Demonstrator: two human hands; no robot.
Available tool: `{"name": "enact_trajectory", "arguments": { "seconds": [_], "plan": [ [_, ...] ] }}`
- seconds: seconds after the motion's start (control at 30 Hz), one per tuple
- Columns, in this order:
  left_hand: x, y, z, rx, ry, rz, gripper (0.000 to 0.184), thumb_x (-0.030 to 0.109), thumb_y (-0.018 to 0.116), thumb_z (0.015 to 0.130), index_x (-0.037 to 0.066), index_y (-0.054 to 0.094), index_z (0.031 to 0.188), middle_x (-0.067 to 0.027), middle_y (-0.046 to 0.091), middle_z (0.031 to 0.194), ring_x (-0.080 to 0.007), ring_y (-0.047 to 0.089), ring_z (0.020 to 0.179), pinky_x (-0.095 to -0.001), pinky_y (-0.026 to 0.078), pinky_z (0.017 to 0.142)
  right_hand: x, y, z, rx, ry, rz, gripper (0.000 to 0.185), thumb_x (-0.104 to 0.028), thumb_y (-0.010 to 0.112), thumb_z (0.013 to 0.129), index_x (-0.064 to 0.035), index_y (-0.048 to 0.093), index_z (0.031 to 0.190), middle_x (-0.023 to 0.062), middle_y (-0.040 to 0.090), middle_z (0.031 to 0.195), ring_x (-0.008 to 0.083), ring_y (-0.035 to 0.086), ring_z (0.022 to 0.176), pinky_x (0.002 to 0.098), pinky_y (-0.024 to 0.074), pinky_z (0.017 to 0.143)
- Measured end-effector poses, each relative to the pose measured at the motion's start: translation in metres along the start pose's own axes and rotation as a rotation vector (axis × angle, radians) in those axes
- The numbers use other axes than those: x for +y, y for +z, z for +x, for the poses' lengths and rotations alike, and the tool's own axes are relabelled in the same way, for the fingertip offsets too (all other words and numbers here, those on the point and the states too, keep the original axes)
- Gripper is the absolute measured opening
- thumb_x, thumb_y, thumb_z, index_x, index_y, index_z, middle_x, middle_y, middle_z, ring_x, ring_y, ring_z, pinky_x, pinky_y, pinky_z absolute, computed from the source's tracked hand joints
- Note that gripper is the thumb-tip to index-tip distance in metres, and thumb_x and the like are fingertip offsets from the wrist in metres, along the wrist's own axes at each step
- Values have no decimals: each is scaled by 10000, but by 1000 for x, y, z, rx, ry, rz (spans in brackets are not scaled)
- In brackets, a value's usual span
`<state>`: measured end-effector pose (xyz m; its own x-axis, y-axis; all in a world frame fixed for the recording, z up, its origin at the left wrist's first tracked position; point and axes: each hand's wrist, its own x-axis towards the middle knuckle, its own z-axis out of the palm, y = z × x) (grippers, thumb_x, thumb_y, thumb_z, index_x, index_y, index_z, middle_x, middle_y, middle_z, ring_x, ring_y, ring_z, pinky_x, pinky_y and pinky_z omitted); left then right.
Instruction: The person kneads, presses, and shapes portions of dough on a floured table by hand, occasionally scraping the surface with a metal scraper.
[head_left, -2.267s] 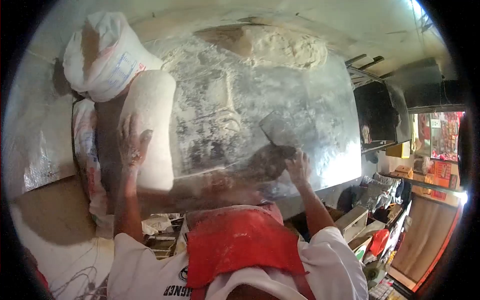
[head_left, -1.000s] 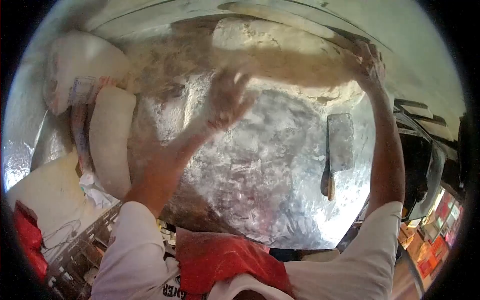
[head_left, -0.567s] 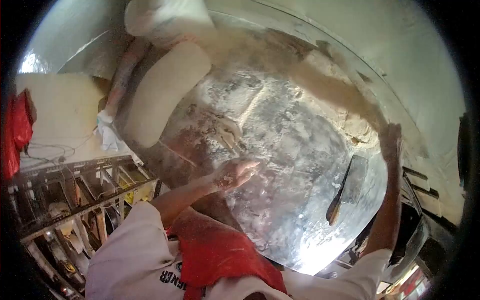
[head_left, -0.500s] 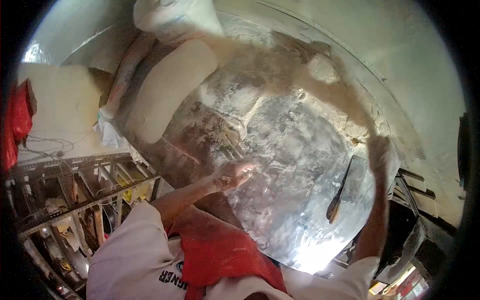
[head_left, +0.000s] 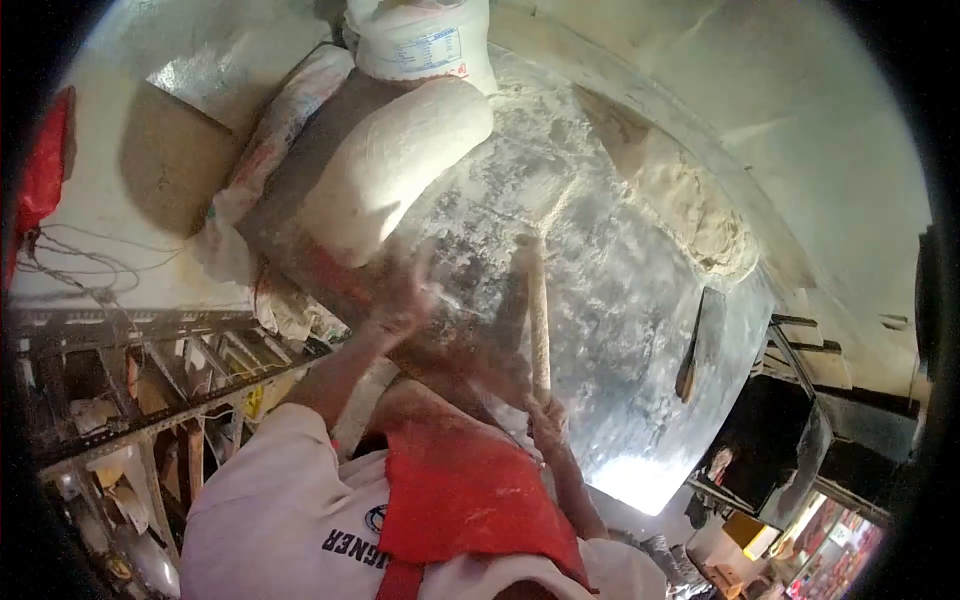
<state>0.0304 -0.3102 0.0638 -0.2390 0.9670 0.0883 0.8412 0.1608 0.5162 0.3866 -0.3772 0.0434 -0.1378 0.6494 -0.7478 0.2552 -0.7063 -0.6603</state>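
Note:
My right hand (head_left: 547,422) is closed round the near end of a long, flour-dusted rolling pin (head_left: 540,320), which points away from me over the metal worktop (head_left: 620,330). My left hand (head_left: 405,300) is smeared by motion, close to the near end of a large, smooth slab of dough (head_left: 410,165); its fingers cannot be made out. The dough lies lengthwise at the left of the worktop. A flat blade with a dark wooden handle (head_left: 687,380) rests at the right side.
A white printed sack (head_left: 430,45) stands behind the dough. A pale floury mass (head_left: 710,225) lies along the right rear wall. Left of me is a metal rack (head_left: 150,400) with clutter, and a red bag (head_left: 45,165) hangs above it. Flour covers much of the worktop.
My right hand has come from the far right edge to close in front of me, with the rolling pin now plainly visible. My left hand has moved left, towards the dough.

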Motion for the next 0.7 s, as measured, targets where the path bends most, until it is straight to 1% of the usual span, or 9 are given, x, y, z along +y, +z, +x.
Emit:
{"name": "enact_trajectory", "arguments": {
  "seconds": [0.07,0.1,0.17,0.2,0.27,0.4,0.53,0.63,0.7],
  "plan": [
    [-20,-55,6,63,-141,273,906,354,728,859,114,211,1564,-202,233,1580,-441,264,1444,-555,371,1102,-4,4,-2,35,-35,-70,279,-316,684,934,-50,603,957,-24,507,603,80,469,469,269,391,414],
    [-43,-70,10,65,-138,266,906,354,728,859,114,211,1564,-202,233,1580,-441,264,1444,-555,371,1102,-9,7,-3,63,-66,-119,283,-317,687,930,-48,599,945,-25,508,606,82,475,473,270,401,419],
    [-83,-92,22,135,-105,-483,1011,408,729,857,117,102,1595,-206,131,1628,-432,91,1498,-573,136,1205,-8,12,-4,111,-113,-229,289,-315,690,922,-47,583,903,-27,505,614,90,487,479,268,416,429],
    [-97,-88,29,132,-106,-491,1011,408,729,857,117,102,1595,-206,131,1628,-432,91,1498,-573,136,1205,-13,20,-7,118,-110,-232,289,-315,690,922,-47,583,903,-27,505,614,90,487,479,268,416,429],
    [-114,-78,38,37,-137,143,1102,379,805,767,165,105,1591,-184,149,1620,-460,144,1479,-603,134,1196,-25,33,-11,95,1,-200,363,-368,667,938,-20,596,1014,-2,553,683,95,534,558,285,454,490],
    [-136,-96,42,-94,-142,281,1145,383,836,718,189,122,1591,-167,127,1636,-457,144,1483,-601,152,1192,-36,63,-25,148,15,-215,368,-359,674,932,-13,570,1000,17,567,687,113,550,568,309,460,508],
    [-200,-94,58,-77,171,296,1140,444,831,708,243,141,1593,-93,136,1650,-448,144,1488,-593,173,1189,-13,72,-20,204,1,-268,362,-356,673,931,-15,566,988,22,563,685,122,539,559,320,461,509],
    [-188,-102,60,-132,40,409,1115,500,795,729,235,145,1595,-83,139,1653,-423,133,1500,-589,165,1192,-7,79,-20,211,-57,-278,357,-348,675,924,-14,563,984,29,564,681,128,542,556,324,462,505],
    [-180,-103,58,-204,-45,387,1038,524,742,775,242,169,1593,-80,101,1662,-394,129,1509,-587,165,1194,-9,86,-21,233,-61,-230,267,-310,645,957,-64,552,910,-26,497,644,95,504,515,286,422,458]
  ]
}}
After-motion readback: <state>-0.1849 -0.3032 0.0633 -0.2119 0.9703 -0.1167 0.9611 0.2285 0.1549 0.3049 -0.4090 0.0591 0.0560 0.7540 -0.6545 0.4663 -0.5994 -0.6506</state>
